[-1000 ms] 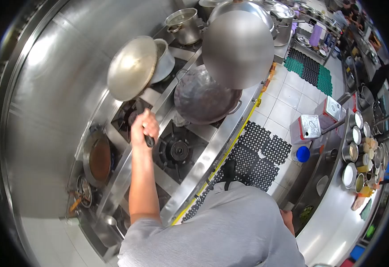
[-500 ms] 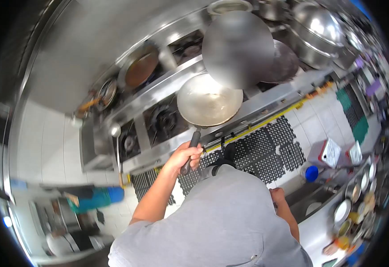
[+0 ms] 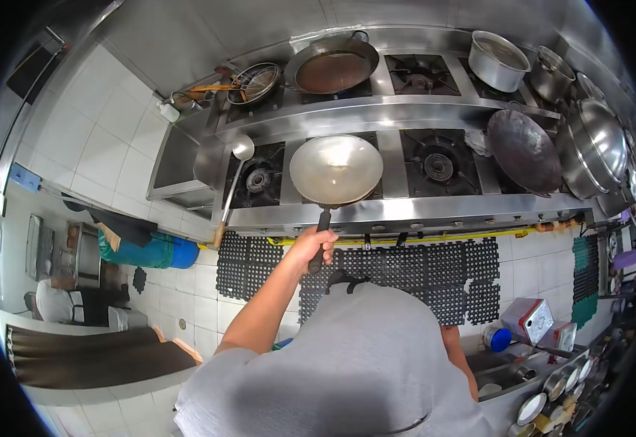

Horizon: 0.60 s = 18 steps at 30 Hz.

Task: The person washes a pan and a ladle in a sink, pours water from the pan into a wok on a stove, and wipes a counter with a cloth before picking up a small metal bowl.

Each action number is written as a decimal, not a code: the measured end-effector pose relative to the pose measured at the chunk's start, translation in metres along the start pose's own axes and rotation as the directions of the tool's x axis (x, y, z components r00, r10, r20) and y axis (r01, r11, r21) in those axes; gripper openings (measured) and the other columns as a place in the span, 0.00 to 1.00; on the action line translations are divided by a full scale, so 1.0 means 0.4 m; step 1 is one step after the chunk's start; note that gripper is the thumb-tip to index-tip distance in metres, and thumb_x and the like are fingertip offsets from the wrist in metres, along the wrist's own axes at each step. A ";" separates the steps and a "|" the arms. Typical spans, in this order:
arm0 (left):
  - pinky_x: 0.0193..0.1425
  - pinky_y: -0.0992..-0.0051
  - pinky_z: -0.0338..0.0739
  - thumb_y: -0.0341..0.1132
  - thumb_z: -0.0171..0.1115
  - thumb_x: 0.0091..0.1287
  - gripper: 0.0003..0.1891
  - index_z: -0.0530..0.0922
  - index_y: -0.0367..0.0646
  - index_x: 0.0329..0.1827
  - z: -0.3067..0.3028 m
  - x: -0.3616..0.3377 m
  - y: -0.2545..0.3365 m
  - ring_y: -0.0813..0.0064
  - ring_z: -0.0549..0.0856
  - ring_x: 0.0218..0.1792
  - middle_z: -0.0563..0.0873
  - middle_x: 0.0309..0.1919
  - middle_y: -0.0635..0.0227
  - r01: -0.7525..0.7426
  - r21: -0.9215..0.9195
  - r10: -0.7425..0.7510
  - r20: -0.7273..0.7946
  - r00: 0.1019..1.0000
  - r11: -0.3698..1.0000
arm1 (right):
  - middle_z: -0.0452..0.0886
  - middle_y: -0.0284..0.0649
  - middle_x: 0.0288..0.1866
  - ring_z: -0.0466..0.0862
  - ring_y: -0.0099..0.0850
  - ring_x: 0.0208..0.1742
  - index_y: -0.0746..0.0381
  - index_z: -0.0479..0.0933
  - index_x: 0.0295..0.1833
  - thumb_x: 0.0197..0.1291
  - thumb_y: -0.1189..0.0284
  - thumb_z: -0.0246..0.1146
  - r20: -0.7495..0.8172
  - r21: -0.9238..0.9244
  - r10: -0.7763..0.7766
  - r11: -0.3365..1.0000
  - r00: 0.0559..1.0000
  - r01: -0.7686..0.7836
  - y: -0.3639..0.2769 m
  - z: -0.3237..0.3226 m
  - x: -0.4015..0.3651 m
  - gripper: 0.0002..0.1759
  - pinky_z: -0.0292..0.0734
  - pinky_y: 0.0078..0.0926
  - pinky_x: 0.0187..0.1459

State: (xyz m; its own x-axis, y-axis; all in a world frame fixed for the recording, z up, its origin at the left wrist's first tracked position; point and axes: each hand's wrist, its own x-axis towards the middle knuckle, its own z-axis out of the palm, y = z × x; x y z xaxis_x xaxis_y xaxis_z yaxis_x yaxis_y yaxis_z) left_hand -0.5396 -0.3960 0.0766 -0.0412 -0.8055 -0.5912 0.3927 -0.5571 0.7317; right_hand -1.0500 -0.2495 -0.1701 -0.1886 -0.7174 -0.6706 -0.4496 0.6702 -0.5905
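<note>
My left hand [image 3: 313, 247] is wrapped around the black handle of a pale metal wok [image 3: 336, 171]. The wok sits over a front burner of the steel stove [image 3: 393, 171], its inside facing up, bare and shiny. Whether its base rests on the burner is hidden. My right hand [image 3: 449, 335] hangs low beside my body, mostly behind the grey shirt, so its fingers do not show. Left of the wok, a long-handled ladle [image 3: 243, 148] lies across the stove front beside another burner [image 3: 258, 179].
On the back row stand a pan of brown liquid [image 3: 336, 71], a wire strainer [image 3: 256, 81] and a pot [image 3: 499, 60]. A dark wok [image 3: 524, 151] leans at the right near large steel pots [image 3: 593, 156]. Black mats [image 3: 434, 271] cover the floor. Another person [image 3: 57, 300] is far left.
The view has turned and levelled. My left hand has moved the wok leftward along the stove, over the burner that was uncovered before. My right hand is now more hidden.
</note>
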 end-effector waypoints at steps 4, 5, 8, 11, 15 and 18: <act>0.23 0.69 0.76 0.30 0.64 0.72 0.09 0.71 0.46 0.37 -0.200 -0.006 0.008 0.77 0.77 0.19 0.73 0.21 0.76 0.002 0.000 -0.002 0.001 1.000 1.000 | 0.87 0.47 0.26 0.88 0.37 0.23 0.71 0.86 0.34 0.64 0.65 0.68 -0.011 -0.039 -0.110 0.993 0.994 0.109 -0.055 0.151 0.011 0.17 0.84 0.39 0.25; 0.24 0.69 0.76 0.31 0.64 0.72 0.09 0.71 0.46 0.38 -0.246 -0.010 0.011 0.76 0.77 0.19 0.73 0.21 0.75 0.009 0.024 -0.009 -0.003 1.000 1.000 | 0.87 0.50 0.26 0.89 0.41 0.25 0.70 0.87 0.34 0.62 0.62 0.68 0.003 -0.140 -0.116 0.983 0.993 0.116 -0.047 0.188 0.011 0.19 0.85 0.42 0.30; 0.25 0.68 0.76 0.31 0.65 0.72 0.09 0.71 0.45 0.40 -0.371 -0.012 -0.002 0.74 0.77 0.19 0.74 0.21 0.73 0.045 0.103 -0.048 0.028 0.998 0.994 | 0.89 0.57 0.32 0.92 0.54 0.38 0.69 0.88 0.36 0.60 0.57 0.69 0.055 -0.347 -0.230 0.908 0.972 0.235 -0.072 0.320 0.019 0.22 0.86 0.49 0.45; 0.24 0.68 0.76 0.30 0.65 0.71 0.08 0.72 0.45 0.40 -0.423 -0.041 0.022 0.74 0.77 0.18 0.74 0.21 0.72 0.083 0.175 -0.087 0.012 0.996 0.981 | 0.90 0.58 0.41 0.90 0.56 0.49 0.68 0.89 0.41 0.62 0.55 0.69 0.039 -0.543 -0.195 0.819 0.980 0.184 -0.134 0.417 0.020 0.23 0.85 0.50 0.53; 0.22 0.68 0.78 0.26 0.65 0.69 0.08 0.72 0.43 0.38 -0.494 -0.032 0.004 0.72 0.77 0.16 0.75 0.21 0.70 0.085 0.163 -0.101 0.097 0.990 0.983 | 0.91 0.53 0.43 0.91 0.54 0.49 0.63 0.90 0.41 0.65 0.52 0.68 0.063 -0.543 -0.142 0.825 0.988 0.154 -0.271 0.400 -0.012 0.22 0.85 0.49 0.55; 0.20 0.68 0.77 0.25 0.66 0.67 0.08 0.72 0.42 0.39 -0.504 -0.025 0.006 0.71 0.77 0.15 0.75 0.20 0.68 0.097 0.125 -0.114 0.134 0.984 0.987 | 0.92 0.51 0.43 0.91 0.52 0.48 0.62 0.90 0.42 0.64 0.53 0.69 0.003 -0.560 -0.143 0.820 0.990 0.121 -0.374 0.369 -0.029 0.21 0.85 0.47 0.55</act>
State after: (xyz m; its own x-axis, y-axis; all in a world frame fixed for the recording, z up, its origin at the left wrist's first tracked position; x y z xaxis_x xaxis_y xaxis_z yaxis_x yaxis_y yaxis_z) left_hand -0.3532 -0.3485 0.0158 -0.2082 -0.7567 -0.6197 0.2687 -0.6535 0.7077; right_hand -0.8516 -0.3135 -0.1405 -0.1193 -0.8055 -0.5805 -0.8801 0.3564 -0.3137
